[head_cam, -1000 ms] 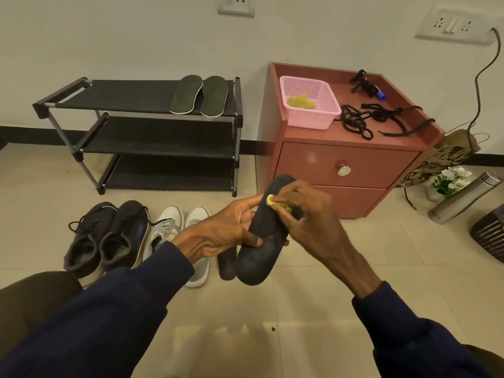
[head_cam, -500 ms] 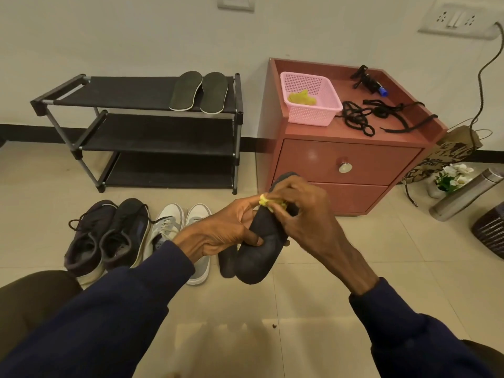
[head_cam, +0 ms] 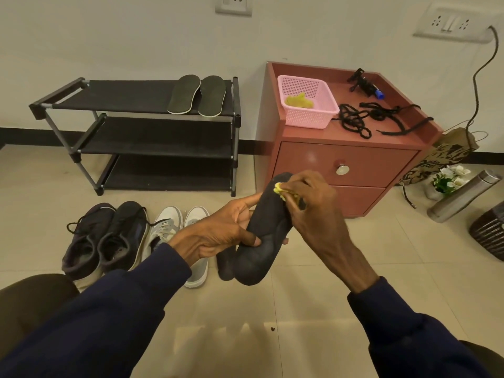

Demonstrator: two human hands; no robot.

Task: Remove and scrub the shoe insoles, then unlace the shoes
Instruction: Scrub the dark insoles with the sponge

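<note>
The dark insole is gripped round its middle by the left hand, above the floor. The yellow cloth, pinched in the right hand, has been moved up to the insole's top end, so scrubbing goes on. Laced shoes wait behind.

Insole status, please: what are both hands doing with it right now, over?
Left hand grips insole mid-length. Right hand pinches yellow cloth against its top end. Nothing blocking the scrub.
</note>
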